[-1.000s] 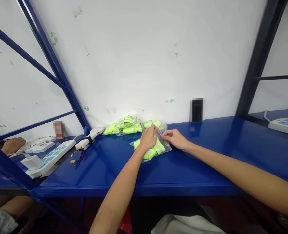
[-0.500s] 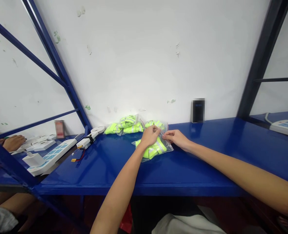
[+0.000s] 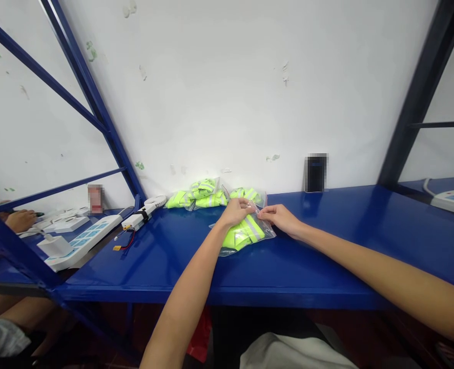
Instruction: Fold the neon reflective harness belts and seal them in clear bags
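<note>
A clear zip bag [image 3: 267,229] with a folded neon-yellow reflective garment [image 3: 244,233] inside lies on the blue table. My left hand [image 3: 238,211] rests over the bag's upper left and pinches its top edge. At the right end of that same edge, the thumb and fingers of my right hand [image 3: 279,217] are closed on the plastic. Just behind, against the wall, several similar bagged neon-yellow garments [image 3: 207,197] are heaped, and another bagged one [image 3: 246,193] sits right behind my left hand.
The blue table [image 3: 327,256] meets a white wall. A white handheld device with loose wires [image 3: 135,220] and a power strip [image 3: 84,243] lie left. A dark pixelated object [image 3: 315,173] leans on the wall. Beyond the blue frame [image 3: 92,97], another person's hand [image 3: 21,220] shows.
My view has shifted slightly. My left hand has slid a little along the bag's top edge toward my right hand, which keeps its pinch.
</note>
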{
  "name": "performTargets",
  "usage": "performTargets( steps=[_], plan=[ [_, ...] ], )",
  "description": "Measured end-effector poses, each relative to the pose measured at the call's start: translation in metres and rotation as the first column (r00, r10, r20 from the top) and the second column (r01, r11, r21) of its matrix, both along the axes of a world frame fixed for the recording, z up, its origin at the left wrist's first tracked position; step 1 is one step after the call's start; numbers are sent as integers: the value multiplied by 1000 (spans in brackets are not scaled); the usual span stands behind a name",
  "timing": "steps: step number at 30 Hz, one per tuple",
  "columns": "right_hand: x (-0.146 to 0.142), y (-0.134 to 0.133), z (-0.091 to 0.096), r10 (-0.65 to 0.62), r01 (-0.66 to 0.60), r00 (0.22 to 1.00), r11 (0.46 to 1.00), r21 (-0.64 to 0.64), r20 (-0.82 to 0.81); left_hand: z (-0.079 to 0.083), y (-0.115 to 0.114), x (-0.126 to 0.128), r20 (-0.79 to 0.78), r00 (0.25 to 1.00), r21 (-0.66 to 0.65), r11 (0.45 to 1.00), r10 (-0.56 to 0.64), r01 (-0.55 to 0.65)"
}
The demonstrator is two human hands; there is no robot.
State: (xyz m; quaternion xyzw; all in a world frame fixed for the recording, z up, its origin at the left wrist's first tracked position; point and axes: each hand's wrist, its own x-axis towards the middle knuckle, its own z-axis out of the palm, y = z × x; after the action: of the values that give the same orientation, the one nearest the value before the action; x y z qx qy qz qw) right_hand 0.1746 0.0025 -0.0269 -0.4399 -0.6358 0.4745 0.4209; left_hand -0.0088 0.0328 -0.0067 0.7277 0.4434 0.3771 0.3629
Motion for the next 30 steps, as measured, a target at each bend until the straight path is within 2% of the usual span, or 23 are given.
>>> performTargets(
  steps=[3,9,18,30],
  plan=[
    [1,-1,0,13,-13,1000,1000,-13,-13,1,-2,0,20,1000,-40,999,-5,6],
    [2,-4,4,31,-31,1000,1000,4,-2,3,-5,-1,26,1000,-29,999,-14,15],
    [-1,-4,3,-29,27,998,999,43,54,4,-5,0,17,1000,-10,1000,-11,11],
    [-2,-3,1,-32,30,998,998,54,51,6,-9,1,14,1000,8,1000,-22,22]
  ],
)
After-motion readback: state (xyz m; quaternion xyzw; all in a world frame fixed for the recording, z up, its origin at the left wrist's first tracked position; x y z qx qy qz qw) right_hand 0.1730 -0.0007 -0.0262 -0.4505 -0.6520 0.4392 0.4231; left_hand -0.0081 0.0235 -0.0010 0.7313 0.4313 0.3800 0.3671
